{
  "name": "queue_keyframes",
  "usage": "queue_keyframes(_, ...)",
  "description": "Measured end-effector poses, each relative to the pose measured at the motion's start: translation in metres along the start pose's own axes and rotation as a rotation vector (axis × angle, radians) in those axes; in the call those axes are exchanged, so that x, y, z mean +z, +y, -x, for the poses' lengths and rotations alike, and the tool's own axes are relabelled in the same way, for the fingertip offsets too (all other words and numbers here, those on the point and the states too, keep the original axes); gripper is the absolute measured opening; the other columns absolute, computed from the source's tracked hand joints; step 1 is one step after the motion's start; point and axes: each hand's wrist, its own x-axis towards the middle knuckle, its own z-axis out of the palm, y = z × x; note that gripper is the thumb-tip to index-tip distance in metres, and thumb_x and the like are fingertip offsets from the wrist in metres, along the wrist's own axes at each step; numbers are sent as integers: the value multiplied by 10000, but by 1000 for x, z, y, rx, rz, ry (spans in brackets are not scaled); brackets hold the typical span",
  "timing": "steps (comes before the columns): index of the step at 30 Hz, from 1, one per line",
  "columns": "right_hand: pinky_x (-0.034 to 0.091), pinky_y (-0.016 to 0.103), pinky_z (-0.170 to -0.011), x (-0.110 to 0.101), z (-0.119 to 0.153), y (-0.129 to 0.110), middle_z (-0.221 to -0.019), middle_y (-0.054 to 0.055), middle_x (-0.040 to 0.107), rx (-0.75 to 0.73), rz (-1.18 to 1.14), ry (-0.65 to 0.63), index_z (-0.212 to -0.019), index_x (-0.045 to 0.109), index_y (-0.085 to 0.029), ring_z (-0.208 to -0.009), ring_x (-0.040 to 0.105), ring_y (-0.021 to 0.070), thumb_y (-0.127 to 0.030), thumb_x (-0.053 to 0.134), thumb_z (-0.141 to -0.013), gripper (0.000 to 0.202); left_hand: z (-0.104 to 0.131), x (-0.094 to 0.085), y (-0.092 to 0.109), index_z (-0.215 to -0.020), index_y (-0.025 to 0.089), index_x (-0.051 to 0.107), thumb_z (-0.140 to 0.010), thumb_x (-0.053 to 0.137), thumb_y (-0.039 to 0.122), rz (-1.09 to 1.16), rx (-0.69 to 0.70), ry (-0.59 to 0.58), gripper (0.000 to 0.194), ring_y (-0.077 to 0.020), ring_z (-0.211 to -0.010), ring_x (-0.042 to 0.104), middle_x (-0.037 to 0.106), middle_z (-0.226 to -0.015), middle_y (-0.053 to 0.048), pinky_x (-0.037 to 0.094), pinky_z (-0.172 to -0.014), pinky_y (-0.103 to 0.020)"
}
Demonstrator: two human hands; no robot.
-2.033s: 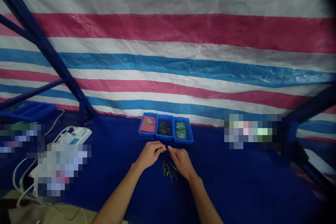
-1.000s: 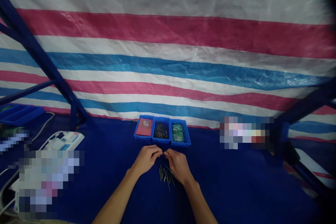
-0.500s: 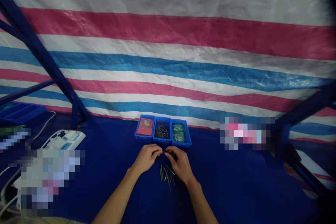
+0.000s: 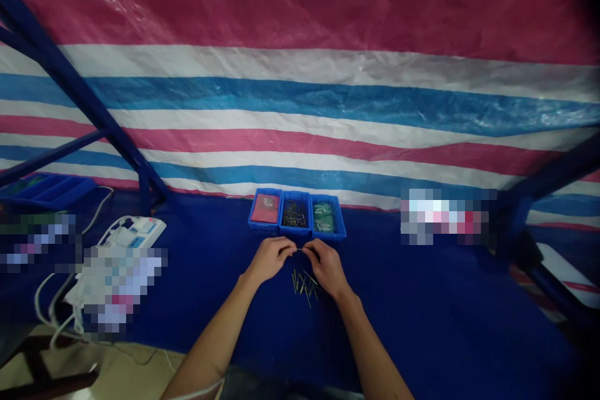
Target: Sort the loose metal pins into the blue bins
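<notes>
My left hand [image 4: 272,259] and my right hand [image 4: 324,264] meet over the table, just in front of the bins. Both are closed in a pinch, fingertips a small gap apart. A thin metal rod [image 4: 300,249] spans that gap, one end in each pinch; its exact kind is too small to tell. Below the hands lies a loose group of thin, gold and dark rods [image 4: 304,286]. More dark rods [image 4: 295,215] fill the middle blue bin [image 4: 295,232].
The left blue bin [image 4: 263,225] holds a reddish-pink flat pack [image 4: 265,210]. Green and clear small packets [image 4: 323,217] lie in the right bin [image 4: 330,237]. A white power strip [image 4: 150,234] with cables stands at left. Blue frame posts [image 4: 100,114] flank the blue table [image 4: 201,262].
The view has tilted down, so the table and bins sit higher in the picture. My hands have drawn slightly apart, and more of the thin rod shows between them.
</notes>
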Motion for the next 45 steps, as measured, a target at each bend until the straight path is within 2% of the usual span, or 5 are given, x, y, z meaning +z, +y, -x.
queue_keyframes(9,427,279,-673,1,0,1,-789,27,657,16,93,-50,-818,624,-223,-727,623,182,-301,466,-1017,265,0,0,-1,-862,173,714,-962,536,191,22,5,32,204,-153,-754,632,699,-816,-32,454,-737,-239)
queue_keyframes(13,437,278,-650,0,1,0,-825,23,660,16,51,-15,-941,661,-228,-677,594,166,-337,551,-976,159,-1,-1,-1,-863,168,710,-959,550,211,43,-13,45,192,-153,-739,641,701,-803,-31,453,-727,-241)
queue_keyframes(16,439,276,-627,-1,1,-2,-818,15,633,18,35,6,-982,663,-229,-627,550,153,-308,586,-946,116,-2,0,-2,-873,167,712,-959,565,246,49,-32,55,188,-153,-726,647,704,-792,-28,454,-714,-239)
queue_keyframes(22,436,276,-656,-2,-1,-4,-830,21,623,-6,18,23,-919,660,-229,-679,563,161,-238,544,-957,123,-2,2,-6,-888,168,717,-960,573,293,46,-50,61,205,-151,-687,642,701,-758,-23,454,-684,-238)
queue_keyframes(45,441,283,-655,-4,-1,-7,-829,43,637,-7,38,18,-896,664,-215,-706,587,175,-328,482,-1003,240,-3,2,-9,-892,157,731,-949,598,341,70,-41,93,234,-152,-690,641,710,-763,-34,455,-670,-236)
